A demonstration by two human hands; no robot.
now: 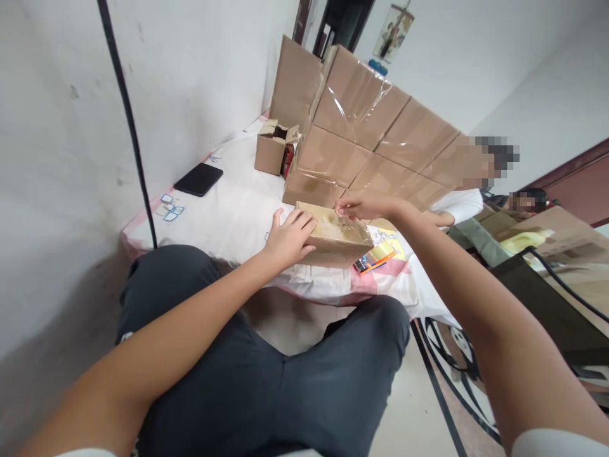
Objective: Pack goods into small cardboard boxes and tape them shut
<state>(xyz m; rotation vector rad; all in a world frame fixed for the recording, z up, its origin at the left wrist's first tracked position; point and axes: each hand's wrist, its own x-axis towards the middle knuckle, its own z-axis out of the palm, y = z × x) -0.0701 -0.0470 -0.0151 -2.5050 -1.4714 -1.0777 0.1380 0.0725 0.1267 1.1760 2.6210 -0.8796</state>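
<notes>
A small cardboard box [333, 254] sits at the near edge of the cloth-covered table in front of my knees. My left hand [291, 240] grips its left end, with fingers over the top and one along the near side. Over the box's far right top edge, my right hand [352, 208] is closed in a pinch on clear tape [359, 231]. The tape looks wrinkled and shiny where it runs across the top. The right fingertips are partly hidden. An orange-and-blue packet [375, 261] lies against the box's right end.
Stacked taped cartons [366, 139] form a wall behind the box. A small opened carton [270, 152] and a black tablet-like object [198, 179] are on the white tablecloth [233, 209]. Two people are at right, one in a white sleeve [459, 206]. A dark chair [547, 304] stands nearby.
</notes>
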